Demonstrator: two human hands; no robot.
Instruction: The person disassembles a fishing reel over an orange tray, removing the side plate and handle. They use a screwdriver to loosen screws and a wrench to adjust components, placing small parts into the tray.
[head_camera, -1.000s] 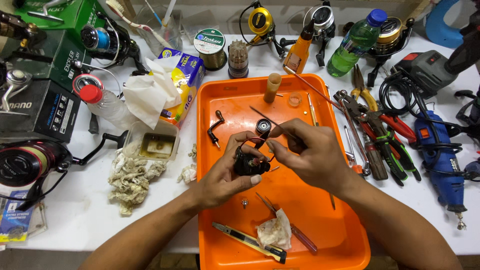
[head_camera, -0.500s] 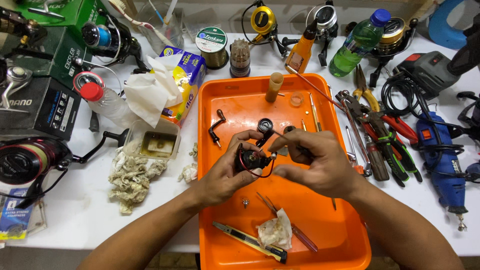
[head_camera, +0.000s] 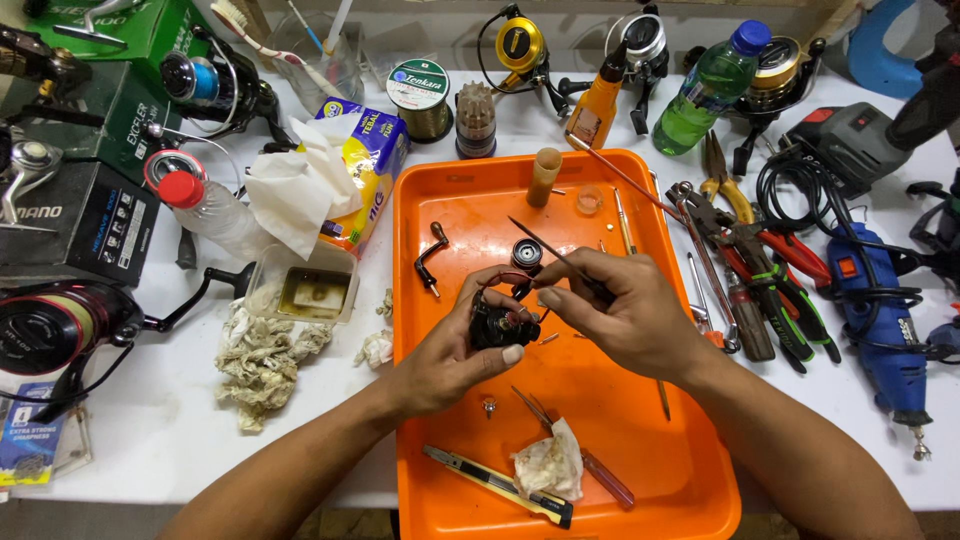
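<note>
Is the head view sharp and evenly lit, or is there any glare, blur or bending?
Head view: even light, soft shadows; hands, left and right, sharp on the black reel part; mild glare on the orange tray; edges look slightly bowed.

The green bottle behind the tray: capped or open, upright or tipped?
Capped and tipped. The green bottle wears its blue cap and leans left on the white table.

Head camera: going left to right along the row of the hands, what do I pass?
Black reel with line → crumpled rag → left hand gripping a small dark reel part → right hand holding a thin tool → pliers and screwdrivers → blue rotary tool.
</note>
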